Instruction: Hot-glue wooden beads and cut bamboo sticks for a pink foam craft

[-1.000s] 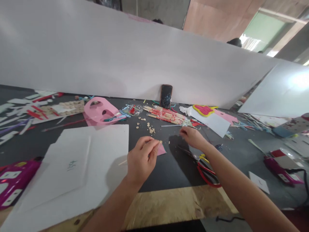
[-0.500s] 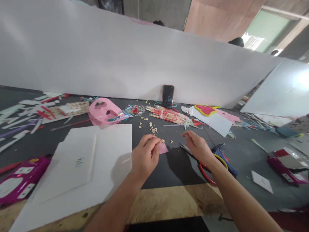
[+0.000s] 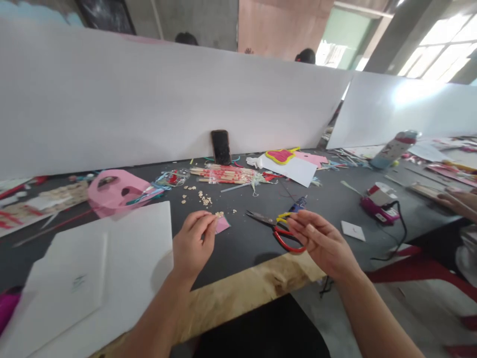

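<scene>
My left hand is closed in a pinch on a small pink piece, which sticks out past the fingertips. Tiny beige bits lie at its upper edge, and more beige bits are scattered on the dark table beyond. My right hand is turned partly palm up, fingers curled and thumb pressed to them; anything between them is too small to make out. Close behind its fingers lie red-handled scissors, blades toward the left. A blue tool is partly hidden beyond that hand.
White boards lie at left, beside a pink mask-like cutout. A phone leans on the white partition behind bundled sticks. A magenta device and another person's hand are at right.
The view has swung to the right. My right hand has moved away from my left and turned its palm upward. My left hand keeps its pinch on the pink piece.
</scene>
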The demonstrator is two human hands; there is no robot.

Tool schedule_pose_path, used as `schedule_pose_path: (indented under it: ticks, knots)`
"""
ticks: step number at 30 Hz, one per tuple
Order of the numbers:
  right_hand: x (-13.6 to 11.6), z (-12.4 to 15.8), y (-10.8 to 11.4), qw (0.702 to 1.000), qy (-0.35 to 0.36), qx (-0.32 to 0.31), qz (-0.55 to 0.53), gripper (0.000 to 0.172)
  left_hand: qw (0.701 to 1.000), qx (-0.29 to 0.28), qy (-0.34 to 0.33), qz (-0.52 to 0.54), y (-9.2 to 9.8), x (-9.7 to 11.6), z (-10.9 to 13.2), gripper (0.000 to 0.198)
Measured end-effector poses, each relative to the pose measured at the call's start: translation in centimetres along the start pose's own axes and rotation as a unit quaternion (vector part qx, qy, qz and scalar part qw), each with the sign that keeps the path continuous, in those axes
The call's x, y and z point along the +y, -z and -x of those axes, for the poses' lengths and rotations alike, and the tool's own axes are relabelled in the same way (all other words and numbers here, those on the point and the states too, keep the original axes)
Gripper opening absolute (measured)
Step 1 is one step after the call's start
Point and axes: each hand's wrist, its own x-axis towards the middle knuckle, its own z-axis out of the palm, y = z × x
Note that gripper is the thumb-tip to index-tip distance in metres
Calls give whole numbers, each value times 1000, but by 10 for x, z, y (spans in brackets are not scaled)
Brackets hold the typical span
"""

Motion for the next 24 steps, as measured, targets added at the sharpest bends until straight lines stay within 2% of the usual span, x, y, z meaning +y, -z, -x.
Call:
schedule_pose_path:
  ticks: [3, 5, 7, 9, 12, 16, 20, 24]
  knots:
    - [-19, 17, 30, 994, 59, 89, 17, 24, 1000, 2, -22, -11, 0, 1, 0, 10]
    - [-29, 27, 49, 987, 84, 139, 13, 29, 999, 5, -40, -19, 2, 5, -1, 9]
    - [-34, 36, 62, 986, 79, 145, -7, 40, 998, 10, -63, -23, 4, 12, -2, 9]
    - [-32, 43, 64, 991, 54, 109, -50, 55, 996, 3, -82, -22, 7, 24, -2, 10]
    - [-19, 50, 52, 992, 18, 29, -121, 75, 994, -46, -92, -24, 13, 48, 3, 12]
    - [0, 53, 24, 986, -3, -58, -157, 80, 986, -125, -106, -18, 21, 85, 16, 11]
    - [14, 52, 3, 982, -18, -123, -144, 82, 983, -155, -102, 3, 23, 114, 24, 23]
    - [27, 53, -8, 970, -2, -193, -149, 84, 982, -173, -82, 3, 18, 128, 22, 25]
